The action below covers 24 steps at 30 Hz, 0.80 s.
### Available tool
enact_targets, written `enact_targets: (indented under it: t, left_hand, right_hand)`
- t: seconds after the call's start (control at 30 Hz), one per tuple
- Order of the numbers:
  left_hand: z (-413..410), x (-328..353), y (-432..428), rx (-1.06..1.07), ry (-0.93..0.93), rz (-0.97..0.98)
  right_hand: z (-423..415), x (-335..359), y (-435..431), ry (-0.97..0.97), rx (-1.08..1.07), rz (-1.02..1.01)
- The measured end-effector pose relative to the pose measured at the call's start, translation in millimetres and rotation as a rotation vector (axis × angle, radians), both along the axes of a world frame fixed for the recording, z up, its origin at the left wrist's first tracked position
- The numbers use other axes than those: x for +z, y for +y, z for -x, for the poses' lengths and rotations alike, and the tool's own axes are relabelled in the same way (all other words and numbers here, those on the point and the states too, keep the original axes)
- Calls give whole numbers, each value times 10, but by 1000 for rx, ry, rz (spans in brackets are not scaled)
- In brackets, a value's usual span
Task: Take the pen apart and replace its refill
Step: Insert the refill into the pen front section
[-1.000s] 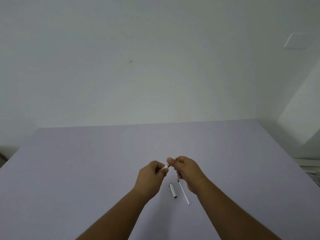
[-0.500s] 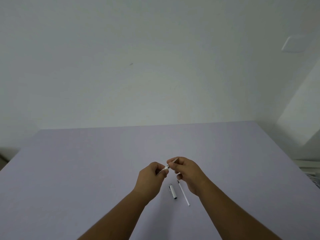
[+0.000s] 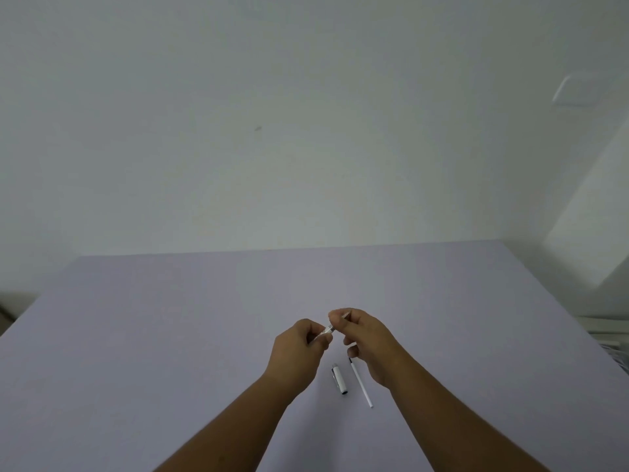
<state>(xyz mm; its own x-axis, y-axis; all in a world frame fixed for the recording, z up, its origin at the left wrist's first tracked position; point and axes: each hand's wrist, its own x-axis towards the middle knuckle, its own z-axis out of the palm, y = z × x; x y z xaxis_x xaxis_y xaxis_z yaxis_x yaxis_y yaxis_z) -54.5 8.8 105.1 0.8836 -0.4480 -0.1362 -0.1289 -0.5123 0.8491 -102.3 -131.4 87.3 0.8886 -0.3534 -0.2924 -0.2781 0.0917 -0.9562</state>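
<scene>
My left hand (image 3: 299,352) is closed around the white pen barrel (image 3: 327,330), of which only a short silvery end shows between my hands. My right hand (image 3: 366,338) pinches a thin white refill (image 3: 345,315) whose tip pokes out above my fingers, in line with the barrel. Both hands hover above the table. A white pen cap (image 3: 340,378) with a dark end lies on the table just below my hands. Right of it lies a second thin white refill (image 3: 361,383), partly under my right hand.
The lilac table (image 3: 170,335) runs back to a plain white wall. Its right edge falls off beside a white ledge and some pale objects (image 3: 609,338) at the far right.
My right hand has drawn slightly up and to the right, so more of the thin refill shows beyond its fingers. The cap and the spare refill have not moved.
</scene>
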Motion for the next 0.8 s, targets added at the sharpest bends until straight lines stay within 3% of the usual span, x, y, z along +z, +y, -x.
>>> enact_targets:
  t: [0.57, 0.8]
  left_hand:
    - [15, -32, -72, 68, -99, -58]
    - [5, -117, -16, 164, 208, 59]
  right_hand:
    - [-84, 17, 42, -1, -67, 60]
    - [-113, -152, -57, 102, -38, 78]
